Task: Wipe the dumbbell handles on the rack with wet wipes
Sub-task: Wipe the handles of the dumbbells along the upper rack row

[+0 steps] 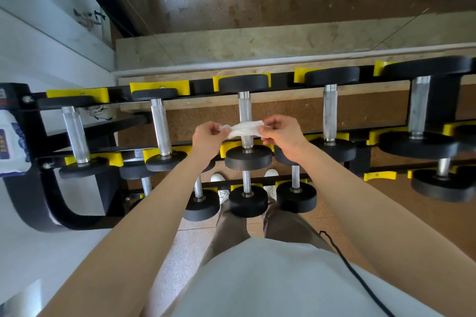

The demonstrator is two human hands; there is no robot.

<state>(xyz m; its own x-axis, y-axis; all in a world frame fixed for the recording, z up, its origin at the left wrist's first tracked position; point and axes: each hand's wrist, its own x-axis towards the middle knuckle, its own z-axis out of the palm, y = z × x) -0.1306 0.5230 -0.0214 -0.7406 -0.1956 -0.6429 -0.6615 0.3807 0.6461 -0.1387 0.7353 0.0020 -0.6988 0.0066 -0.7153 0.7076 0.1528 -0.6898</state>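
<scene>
Two hands, left hand [207, 136] and right hand [282, 134], pinch a wet wipe [244, 129] above a dumbbell handle [244, 107].

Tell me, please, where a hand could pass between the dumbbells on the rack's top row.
Open gaps flank the centre knurled steel handle, bordered by the second handle and the fourth handle. The left hand and right hand pinch a crumpled white wet wipe over the centre one. The black round dumbbells on the lower tier are crowded.
</scene>
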